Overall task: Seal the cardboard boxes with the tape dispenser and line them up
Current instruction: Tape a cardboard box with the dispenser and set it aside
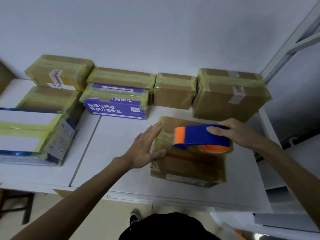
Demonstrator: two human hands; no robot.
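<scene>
- Head view: a brown cardboard box (188, 163) lies on the white table (110, 153), near its front edge and right of the middle. Yellowish clear tape already runs across its top and over its edges.
- The tape dispenser (200, 136), blue with an orange front and an orange roll core, rests on top of this box. Its orange end points left.
- The right hand (237, 132) grips the dispenser from the right end, thumb on the near side and fingers curled over the far side.
- The left hand (147, 148) is flat with straight fingers laid against the box's left side. Its thumb lies over the top edge, and it holds nothing.
- Along the wall stands a row of taped boxes: a brown one at the far left (58, 71), a long brown one (121, 77), a small brown one (174, 90) and a larger one at the right (228, 96).
- A purple box with white print (116, 104) sits just in front of the long brown one.
- At the left edge lies a white and blue box (29, 135), also taped, with another brown box (50, 97) behind it.
</scene>
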